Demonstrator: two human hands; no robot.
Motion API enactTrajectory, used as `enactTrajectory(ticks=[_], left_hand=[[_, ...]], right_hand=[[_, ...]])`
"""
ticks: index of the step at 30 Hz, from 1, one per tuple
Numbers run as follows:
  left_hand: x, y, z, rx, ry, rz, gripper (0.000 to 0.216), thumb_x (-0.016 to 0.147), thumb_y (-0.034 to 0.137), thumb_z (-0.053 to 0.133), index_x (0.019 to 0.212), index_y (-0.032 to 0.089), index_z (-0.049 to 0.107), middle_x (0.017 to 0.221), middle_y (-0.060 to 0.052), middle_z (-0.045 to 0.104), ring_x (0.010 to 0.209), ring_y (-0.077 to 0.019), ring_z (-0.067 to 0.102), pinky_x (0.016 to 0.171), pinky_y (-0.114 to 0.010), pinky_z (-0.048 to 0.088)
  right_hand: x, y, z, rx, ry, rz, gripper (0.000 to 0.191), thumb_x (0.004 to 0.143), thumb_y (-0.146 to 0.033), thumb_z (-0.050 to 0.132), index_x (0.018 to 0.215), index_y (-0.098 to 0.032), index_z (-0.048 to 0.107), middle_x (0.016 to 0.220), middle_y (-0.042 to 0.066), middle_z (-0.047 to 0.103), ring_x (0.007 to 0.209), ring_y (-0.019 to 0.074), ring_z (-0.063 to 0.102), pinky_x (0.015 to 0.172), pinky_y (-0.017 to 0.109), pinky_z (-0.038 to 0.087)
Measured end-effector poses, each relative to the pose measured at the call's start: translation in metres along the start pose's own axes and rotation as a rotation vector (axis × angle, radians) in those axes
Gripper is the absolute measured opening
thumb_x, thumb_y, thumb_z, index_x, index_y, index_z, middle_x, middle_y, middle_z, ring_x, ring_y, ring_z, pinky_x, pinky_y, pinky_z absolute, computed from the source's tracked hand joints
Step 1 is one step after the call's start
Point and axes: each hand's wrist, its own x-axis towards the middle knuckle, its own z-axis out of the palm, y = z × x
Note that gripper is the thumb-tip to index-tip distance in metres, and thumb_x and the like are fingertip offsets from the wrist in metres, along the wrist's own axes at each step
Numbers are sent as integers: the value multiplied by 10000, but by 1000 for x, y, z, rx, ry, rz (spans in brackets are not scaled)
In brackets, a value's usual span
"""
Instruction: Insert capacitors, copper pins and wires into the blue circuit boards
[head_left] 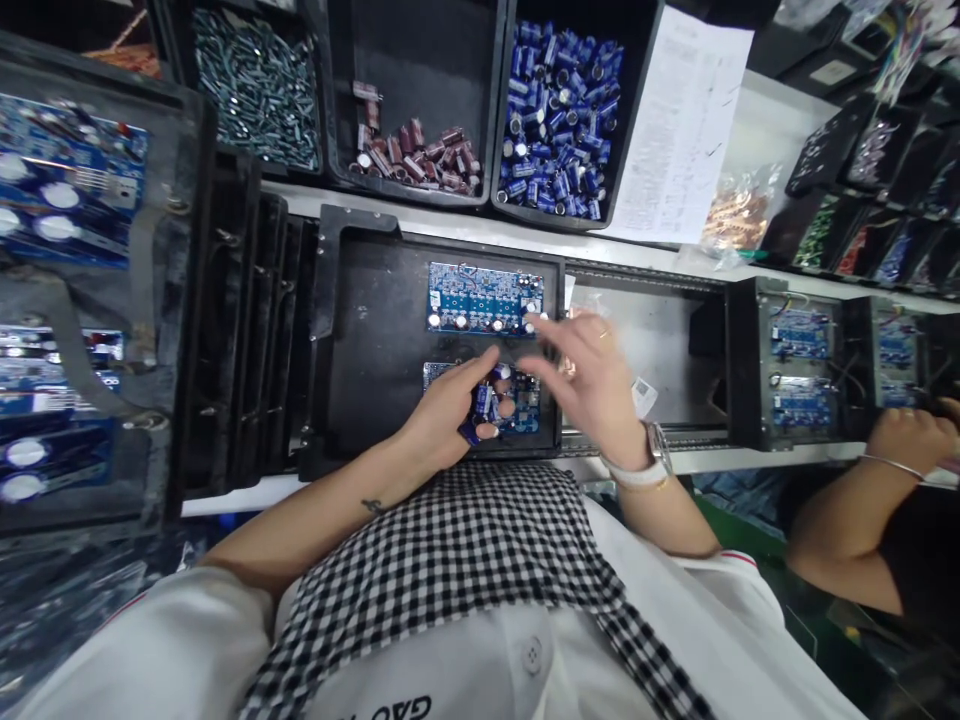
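Observation:
Several blue capacitors (486,402) rest in my left hand (446,405), its fingers curled round them. Below it lies a blue circuit board (527,412), partly covered by that hand. Farther back in the black tray (371,330) is another circuit board (480,292), with round silver-topped capacitors along its near edge. My right hand (589,370) is smeared by motion over the tray's right edge. Its thumb and forefinger look apart, near the far board's right corner; whether anything is between them I cannot make out.
Bins of blue capacitors (559,120), brown capacitors (420,155) and small dark green parts (259,90) line the back. Stacked black trays (247,330) stand left. A conveyor (645,330) runs right to a tray with boards (802,335). A co-worker's hand (911,440) is far right.

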Motion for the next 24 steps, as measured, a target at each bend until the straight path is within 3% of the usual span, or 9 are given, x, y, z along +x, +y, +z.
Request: enactTrajectory(ticks=[3,8,11,16,24], left_hand=[[0,-5,3,72,-50,-56,297,936,408,598,831,132,578,674,-8,522,504,-88,524,308,-121,270],[0,-11,3,44,-58,-229,246,975,326,499,893,128,620,797,-49,600,575,-115,595,358,-160,408],[-1,-14,1,65,-86,-291,189,945,268,520,1002,132,637,817,-63,631,586,-124,603,361,-166,426],[-6,-11,-4,35,-121,-223,131,949,211,477,992,130,571,915,-128,694,559,-122,601,336,-160,400],[-11,-5,-9,65,-84,-152,166,981,307,522,966,144,551,669,-23,585,446,-82,502,286,-99,240]], right_hand=[[-15,-19,-8,157,-75,-118,273,987,-309,515,1240,-285,617,1109,33,699,1066,207,599,1046,414,400],[-13,12,17,-60,59,188,156,965,-299,540,1081,-265,639,1067,40,710,1123,264,560,1054,489,325],[-6,35,36,-131,93,235,172,934,-264,567,1101,-258,608,1069,45,702,1171,280,523,1078,515,271],[-1,40,45,-134,138,233,94,933,-282,549,1005,-253,602,1055,59,679,1143,276,521,1075,518,268],[5,41,37,-125,108,191,60,907,-256,596,945,-223,629,1002,77,644,1095,275,553,1047,513,305]])
